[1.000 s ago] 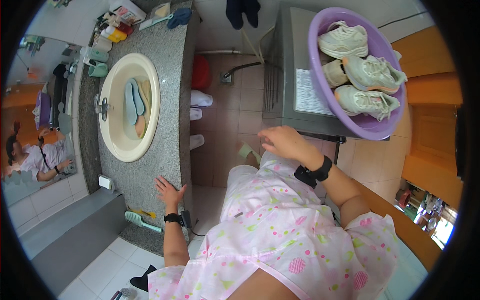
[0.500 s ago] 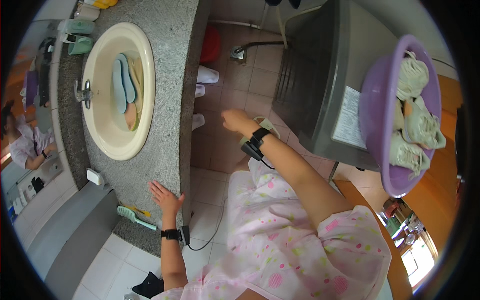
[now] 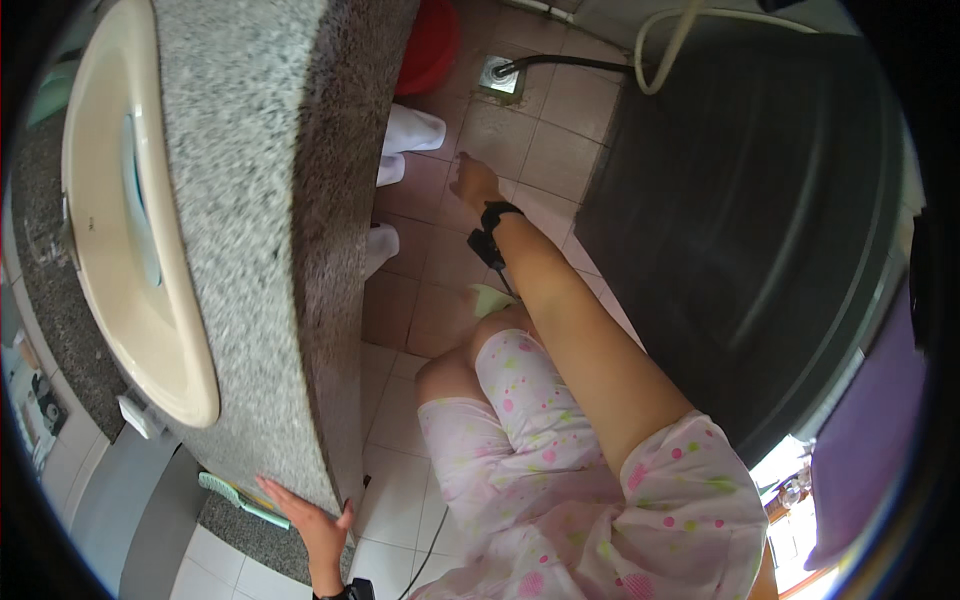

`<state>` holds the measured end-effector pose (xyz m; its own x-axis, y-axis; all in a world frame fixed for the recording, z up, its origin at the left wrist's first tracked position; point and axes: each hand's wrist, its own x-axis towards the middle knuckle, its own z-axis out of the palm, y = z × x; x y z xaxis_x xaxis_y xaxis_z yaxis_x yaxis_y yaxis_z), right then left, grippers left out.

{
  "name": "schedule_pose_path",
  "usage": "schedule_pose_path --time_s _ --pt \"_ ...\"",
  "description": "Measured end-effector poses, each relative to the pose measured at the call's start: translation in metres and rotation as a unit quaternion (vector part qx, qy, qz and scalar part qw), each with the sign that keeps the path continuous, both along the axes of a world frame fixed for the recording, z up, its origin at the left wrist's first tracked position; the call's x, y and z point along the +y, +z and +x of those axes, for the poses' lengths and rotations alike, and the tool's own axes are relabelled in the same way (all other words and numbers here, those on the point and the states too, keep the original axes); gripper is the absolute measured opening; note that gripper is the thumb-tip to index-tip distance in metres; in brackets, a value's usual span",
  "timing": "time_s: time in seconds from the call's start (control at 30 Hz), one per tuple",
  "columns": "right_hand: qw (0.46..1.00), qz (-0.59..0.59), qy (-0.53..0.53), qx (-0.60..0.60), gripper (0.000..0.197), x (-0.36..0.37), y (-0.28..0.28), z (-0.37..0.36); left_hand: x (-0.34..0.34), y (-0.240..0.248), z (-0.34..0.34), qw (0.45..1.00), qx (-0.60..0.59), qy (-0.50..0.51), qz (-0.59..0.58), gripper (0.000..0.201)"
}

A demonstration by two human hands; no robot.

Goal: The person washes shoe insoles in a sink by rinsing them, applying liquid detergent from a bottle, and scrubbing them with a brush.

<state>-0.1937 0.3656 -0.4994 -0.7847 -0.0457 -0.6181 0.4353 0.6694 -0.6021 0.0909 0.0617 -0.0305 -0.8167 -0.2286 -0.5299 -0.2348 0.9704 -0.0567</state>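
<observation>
My left hand (image 3: pixel 312 518) rests on the near corner of the speckled grey stone counter (image 3: pixel 245 200), fingers stretched and thumb apart. Below the counter, my right hand (image 3: pixel 476 184) reaches over the tiled floor. Its fingers are loosely bent and slightly apart, with nothing visible in them. Nearest to it are white rounded objects (image 3: pixel 412 130) that stick out from under the counter; their kind is unclear. A red tub (image 3: pixel 430 45) sits farther off, partly hidden by the counter. Black straps with small boxes circle both wrists.
A cream sink (image 3: pixel 165 340) in the counter holds a pale blue insole (image 3: pixel 140 215). On the right stands a big dark grey appliance (image 3: pixel 745 220), a purple basin (image 3: pixel 870 420) beside it. A black hose (image 3: pixel 570 60) runs to a floor drain (image 3: pixel 500 76). A mint-green brush (image 3: pixel 240 500) lies near my left hand.
My body has bent lower, and the counter and appliance loom larger. My right hand has come closer to the white objects. My left hand stays at the counter corner.
</observation>
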Motion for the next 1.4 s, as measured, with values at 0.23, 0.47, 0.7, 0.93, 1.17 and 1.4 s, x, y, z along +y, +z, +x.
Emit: schedule_pose_path --time_s 0.23,0.47,0.7,0.93,1.17,1.4 --pt "0.985 0.015 -0.074 0.153 0.081 -0.054 -0.101 -0.07 -0.006 0.0 0.001 0.996 -0.034 0.075 -0.045 0.152" --pt "0.982 0.099 -0.038 0.157 0.07 -0.056 -0.155 -0.066 -0.018 -0.013 0.004 0.984 -0.071 0.158 -0.042 0.154" --pt "0.985 0.075 0.025 0.15 0.059 -0.039 -0.073 -0.033 -0.009 -0.001 0.006 0.99 -0.066 0.108 -0.054 0.154" --pt "0.938 0.099 -0.309 0.126 0.053 0.013 0.011 0.031 -0.014 -0.006 0.004 0.999 -0.048 0.017 0.015 0.143" --pt "0.865 0.222 -0.413 0.18 0.043 0.058 0.182 0.054 -0.01 0.005 0.007 0.999 -0.032 0.01 0.009 0.138" --pt "0.863 0.146 -0.341 0.343 0.035 0.076 0.355 0.093 -0.012 0.006 0.012 0.999 -0.015 0.013 0.047 0.136"
